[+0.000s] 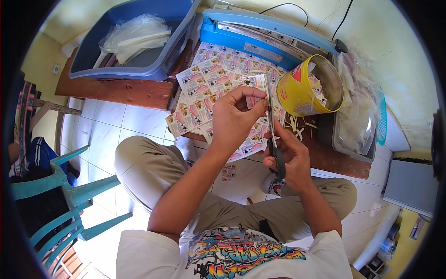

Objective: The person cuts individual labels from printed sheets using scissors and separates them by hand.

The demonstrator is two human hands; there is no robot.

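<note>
My left hand (237, 118) pinches a small printed label (255, 83) between thumb and fingers. In my right hand (291, 156) is a pair of scissors (278, 156) with dark handles, its blades pointing away from me along the label's right edge. Whether the blades touch the paper I cannot tell. Beneath both hands, printed label sheets (200, 88) overlap on the low wooden table. A yellow tub (292, 90) tilts just right of the blades, with cut labels inside. Thin paper offcuts (297, 128) lie scattered below the tub.
Behind the sheets stands a blue sealing machine (251, 46) with a long arm. A blue basin (158, 69) at the left holds clear plastic bags (137, 39). More plastic bags fill a grey container (355, 151) at the right. A teal chair (69, 190) is at far left.
</note>
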